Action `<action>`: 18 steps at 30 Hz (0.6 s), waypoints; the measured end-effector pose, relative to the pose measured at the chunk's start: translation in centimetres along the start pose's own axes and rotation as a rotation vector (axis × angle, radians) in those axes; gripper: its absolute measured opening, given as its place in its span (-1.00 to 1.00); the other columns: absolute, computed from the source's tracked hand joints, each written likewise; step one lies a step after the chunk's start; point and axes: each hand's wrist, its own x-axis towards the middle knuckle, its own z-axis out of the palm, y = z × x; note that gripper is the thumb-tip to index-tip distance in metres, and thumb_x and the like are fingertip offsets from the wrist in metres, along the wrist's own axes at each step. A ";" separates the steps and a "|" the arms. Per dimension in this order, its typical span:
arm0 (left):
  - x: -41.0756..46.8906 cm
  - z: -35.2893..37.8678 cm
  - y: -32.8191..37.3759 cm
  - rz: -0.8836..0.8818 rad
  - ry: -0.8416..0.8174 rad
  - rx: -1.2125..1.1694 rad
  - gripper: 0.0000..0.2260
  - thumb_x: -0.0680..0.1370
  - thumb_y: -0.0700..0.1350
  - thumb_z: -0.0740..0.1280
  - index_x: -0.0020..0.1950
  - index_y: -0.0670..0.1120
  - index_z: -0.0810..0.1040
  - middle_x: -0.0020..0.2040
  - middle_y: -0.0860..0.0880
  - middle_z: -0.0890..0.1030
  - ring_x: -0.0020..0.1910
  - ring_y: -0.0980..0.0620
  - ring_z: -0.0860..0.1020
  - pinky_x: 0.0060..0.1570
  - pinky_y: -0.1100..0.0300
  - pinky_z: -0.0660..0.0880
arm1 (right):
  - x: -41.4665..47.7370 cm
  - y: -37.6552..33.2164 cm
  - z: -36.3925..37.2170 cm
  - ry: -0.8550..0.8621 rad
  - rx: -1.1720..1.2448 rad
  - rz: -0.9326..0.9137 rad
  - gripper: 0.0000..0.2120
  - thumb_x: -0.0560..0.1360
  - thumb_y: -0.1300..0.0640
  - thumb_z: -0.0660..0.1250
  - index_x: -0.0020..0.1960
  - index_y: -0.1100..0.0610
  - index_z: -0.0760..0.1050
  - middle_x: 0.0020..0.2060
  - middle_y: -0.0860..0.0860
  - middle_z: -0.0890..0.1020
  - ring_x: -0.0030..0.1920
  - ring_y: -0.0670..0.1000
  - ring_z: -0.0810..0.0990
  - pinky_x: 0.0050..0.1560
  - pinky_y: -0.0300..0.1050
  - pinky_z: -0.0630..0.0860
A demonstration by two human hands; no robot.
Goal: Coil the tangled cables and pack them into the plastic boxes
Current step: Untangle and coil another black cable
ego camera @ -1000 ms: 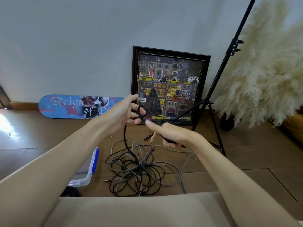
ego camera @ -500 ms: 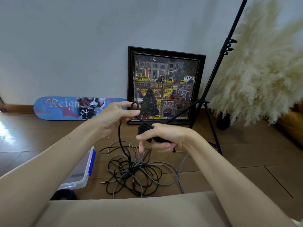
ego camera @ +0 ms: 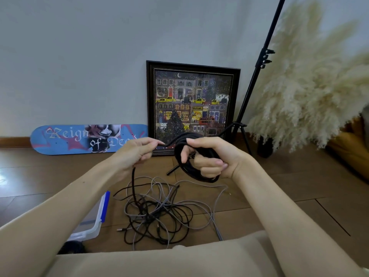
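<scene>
Right hand (ego camera: 211, 158): fingers curled shut through a coil of black cable (ego camera: 196, 156), several loops bunched in the fist, thumb laid over the top strands. A second ago this hand held only a small dark bundle low near the wrist; now the coil is larger, lifted and plainly visible, hanging around the closed fingers.

Left hand (ego camera: 137, 151): thumb and forefinger pinched together on the free run of the same black cable, just beside the coil. It has swung from behind the right hand to the left of it, bringing the strand across. From the pinch the cable drops straight down to the floor.

Reading: one more wrap has likely just gone on, and the left hand is feeding slack for the next. Winding of this cable is under way, not finished.

Below: tangled pile (ego camera: 159, 214) of black and grey cables on the wooden floor (ego camera: 279, 196), the black tail leading into it. Snag risk where the strands cross as more length is pulled.

Clear plastic box with blue latch (ego camera: 93, 222) sits left of the pile, partly hidden by the left forearm; contents cannot be told. Nothing visibly packed yet.

Behind: framed picture (ego camera: 192, 106), skateboard deck (ego camera: 87, 138), tripod stand (ego camera: 251, 92), pampas grass (ego camera: 311, 86).
</scene>
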 end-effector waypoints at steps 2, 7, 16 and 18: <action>0.1 1.4 -0.5 -0.019 -0.038 -0.043 -0.80 0.64 -0.09 0.13 0.04 -0.05 0.55 -0.56 0.08 0.26 -0.58 0.18 0.14 -0.58 0.35 0.07 | 0.1 -0.1 -0.1 -0.068 0.101 -0.044 -0.69 0.51 0.01 0.33 -0.06 0.29 0.56 -0.70 -0.07 0.34 -0.73 -0.18 0.26 -0.68 -0.35 0.08; 0.3 3.0 -1.1 -0.020 -0.060 -0.046 -0.78 0.63 -0.09 0.16 -0.08 -0.06 0.57 -0.44 0.06 0.43 -0.43 0.15 0.36 -0.33 0.30 0.31 | 0.1 0.1 -0.7 -0.146 0.259 -0.079 -0.73 0.52 0.07 0.32 -0.04 0.31 0.55 -0.67 -0.03 0.42 -0.74 -0.12 0.29 -0.64 -0.32 0.14; -0.4 3.1 -0.7 -0.017 -0.126 -0.143 -0.68 0.64 -0.02 0.14 -0.28 -0.08 0.44 -0.22 -0.03 0.47 -0.20 0.07 0.42 -0.03 0.14 0.27 | 0.1 -0.2 -0.6 -0.171 0.409 -0.186 -0.74 0.57 0.19 0.19 0.04 0.41 0.49 -0.61 0.10 0.50 -0.68 -0.03 0.24 -0.58 -0.25 0.18; -0.8 4.0 -0.3 -0.036 -0.124 -0.282 -0.67 0.65 -0.07 0.08 -0.29 -0.09 0.40 -0.32 0.03 0.47 -0.32 0.12 0.43 -0.17 0.20 0.29 | 0.2 -0.2 -0.8 -0.135 0.453 -0.242 -0.71 0.58 0.17 0.20 0.06 0.42 0.50 -0.61 0.10 0.50 -0.68 -0.03 0.24 -0.59 -0.25 0.19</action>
